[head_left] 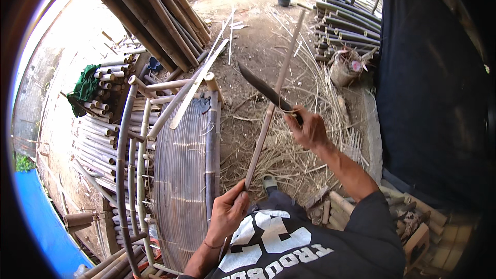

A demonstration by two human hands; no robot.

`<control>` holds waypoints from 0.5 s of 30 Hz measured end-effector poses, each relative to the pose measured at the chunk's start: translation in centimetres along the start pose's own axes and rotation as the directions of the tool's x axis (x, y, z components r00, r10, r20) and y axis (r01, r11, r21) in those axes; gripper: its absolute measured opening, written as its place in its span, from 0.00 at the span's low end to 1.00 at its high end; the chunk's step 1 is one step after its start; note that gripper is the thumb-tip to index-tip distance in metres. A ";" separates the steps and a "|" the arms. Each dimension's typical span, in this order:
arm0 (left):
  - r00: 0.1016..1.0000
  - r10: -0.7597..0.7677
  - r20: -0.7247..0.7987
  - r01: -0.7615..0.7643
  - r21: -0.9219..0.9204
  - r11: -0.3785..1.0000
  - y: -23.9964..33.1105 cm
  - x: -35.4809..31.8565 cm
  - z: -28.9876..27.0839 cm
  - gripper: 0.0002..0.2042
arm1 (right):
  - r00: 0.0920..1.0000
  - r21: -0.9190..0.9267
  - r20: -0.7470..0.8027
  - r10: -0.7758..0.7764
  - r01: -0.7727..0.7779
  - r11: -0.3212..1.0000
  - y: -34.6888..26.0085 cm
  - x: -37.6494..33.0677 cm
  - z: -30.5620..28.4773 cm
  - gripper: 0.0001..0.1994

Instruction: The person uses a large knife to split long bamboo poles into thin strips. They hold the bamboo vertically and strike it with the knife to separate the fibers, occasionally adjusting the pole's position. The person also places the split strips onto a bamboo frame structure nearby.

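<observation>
My left hand point(228, 212) is closed round the lower end of a long bamboo strip point(261, 144), which slants up and away to the right. In my right hand point(310, 130) is the handle of a machete point(260, 87), its dark curved blade pointing up to the left. The blade crosses the strip about midway along; whether the two touch I cannot tell. Part of the machete's handle is hidden by my fingers.
On the left stands a bamboo bench point(181, 175) with pale split strips point(199, 85) across its end. Tall bamboo poles point(150, 15) lean behind it. Shavings point(289, 160) litter the ground. Stacked bamboo point(349, 26), a sack point(343, 72) and a dark sheet point(429, 88) are on the right.
</observation>
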State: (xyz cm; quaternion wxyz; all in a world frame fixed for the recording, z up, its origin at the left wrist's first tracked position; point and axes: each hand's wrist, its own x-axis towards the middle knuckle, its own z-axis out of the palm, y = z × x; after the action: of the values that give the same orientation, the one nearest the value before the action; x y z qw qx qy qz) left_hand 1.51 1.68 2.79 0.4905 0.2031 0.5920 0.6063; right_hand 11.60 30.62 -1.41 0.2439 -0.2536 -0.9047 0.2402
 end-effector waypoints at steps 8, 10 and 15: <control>0.996 -0.078 0.050 0.077 0.010 0.997 -1.1 -2.9 -1.6 0.18 | 0.997 -0.199 -0.076 0.030 -0.045 0.979 5.4 1.9 -2.6 0.33; 0.995 -0.089 0.034 0.087 0.056 0.995 -2.5 -5.0 -3.2 0.17 | 0.988 -0.194 -0.125 0.095 -0.118 0.974 6.1 3.3 -5.3 0.32; 0.994 -0.105 0.011 0.103 0.088 0.991 -5.5 -9.8 -7.4 0.16 | 0.974 -0.263 -0.169 0.152 -0.193 0.945 9.4 4.7 -11.1 0.34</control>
State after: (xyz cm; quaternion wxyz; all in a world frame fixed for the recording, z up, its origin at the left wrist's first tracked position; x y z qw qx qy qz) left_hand 1.60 -11.33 -0.54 0.5169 0.1982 0.6238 0.5517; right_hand 17.47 43.89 3.35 0.2496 -0.3807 -0.8833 0.1120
